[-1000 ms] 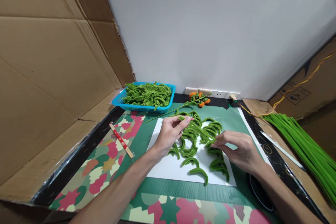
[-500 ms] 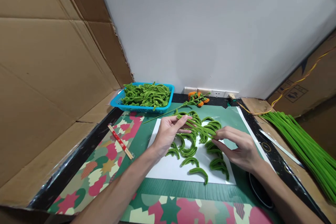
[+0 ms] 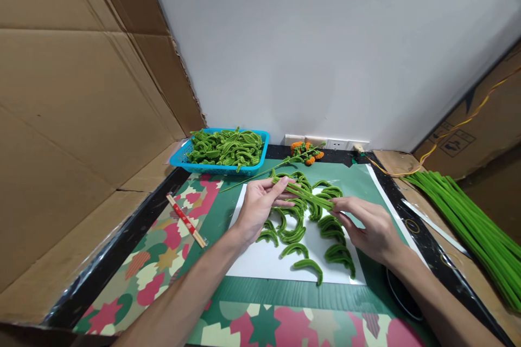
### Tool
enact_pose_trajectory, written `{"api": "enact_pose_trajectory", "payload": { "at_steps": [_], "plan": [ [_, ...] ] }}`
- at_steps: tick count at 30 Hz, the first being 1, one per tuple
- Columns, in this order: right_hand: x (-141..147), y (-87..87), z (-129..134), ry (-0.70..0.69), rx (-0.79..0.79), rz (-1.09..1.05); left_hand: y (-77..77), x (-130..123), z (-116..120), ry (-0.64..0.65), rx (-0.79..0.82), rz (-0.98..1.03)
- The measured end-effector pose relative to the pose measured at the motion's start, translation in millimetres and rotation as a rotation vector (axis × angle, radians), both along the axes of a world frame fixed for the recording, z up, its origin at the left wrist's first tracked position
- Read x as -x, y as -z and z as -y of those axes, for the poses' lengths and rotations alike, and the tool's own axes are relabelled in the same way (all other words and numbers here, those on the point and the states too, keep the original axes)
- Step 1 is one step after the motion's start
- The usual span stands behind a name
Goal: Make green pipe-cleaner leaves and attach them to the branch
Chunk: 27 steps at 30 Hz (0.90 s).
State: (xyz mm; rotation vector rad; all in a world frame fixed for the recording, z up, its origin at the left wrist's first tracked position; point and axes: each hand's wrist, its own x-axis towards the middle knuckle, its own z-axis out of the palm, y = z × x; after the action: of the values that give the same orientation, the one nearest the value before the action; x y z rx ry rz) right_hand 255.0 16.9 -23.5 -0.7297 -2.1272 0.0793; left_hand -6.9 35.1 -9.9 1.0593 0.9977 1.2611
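Observation:
Between my hands a thin bundle of green fuzzy stems (image 3: pixel 310 197) is stretched out above the white sheet (image 3: pixel 260 263). My left hand (image 3: pixel 262 203) pinches its left end between thumb and fingers. The right end is held in the fingertips of my right hand (image 3: pixel 364 223). Below and around the bundle lie several curved green fuzzy pieces (image 3: pixel 308 267), in small clusters on the sheet. Parts of the clusters behind the bundle are hidden by my hands.
A blue basket (image 3: pixel 220 168) full of green curled pieces stands at the back left. Beside it lies an orange-flowered stem (image 3: pixel 299 158). Wrapped chopsticks (image 3: pixel 186 220) lie left, long green stems (image 3: pixel 468 227) right. A dark round object (image 3: pixel 401 298) is partly under my right forearm.
The bundle is drawn straighter and tighter between my hands. My right hand has shifted very slightly, and the view has moved a little.

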Motion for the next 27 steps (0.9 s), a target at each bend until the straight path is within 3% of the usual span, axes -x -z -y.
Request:
{"api": "enact_pose_trajectory", "payload": {
  "at_steps": [7, 15, 27],
  "plan": [
    [-0.5, -1.3, 1.1, 0.004, -0.070, -0.057, -4.3, -1.9, 1.3, 0.001, -0.004, -0.004],
    [1.1, 1.4, -1.3, 0.001, -0.039, -0.016, -5.3, 0.1, 0.8, 0.010, -0.017, 0.056],
    [10.4, 3.1, 4.9, -0.027, -0.042, -0.005, -9.8, -11.6, 13.3, 0.189, 0.109, 0.030]
  ]
}}
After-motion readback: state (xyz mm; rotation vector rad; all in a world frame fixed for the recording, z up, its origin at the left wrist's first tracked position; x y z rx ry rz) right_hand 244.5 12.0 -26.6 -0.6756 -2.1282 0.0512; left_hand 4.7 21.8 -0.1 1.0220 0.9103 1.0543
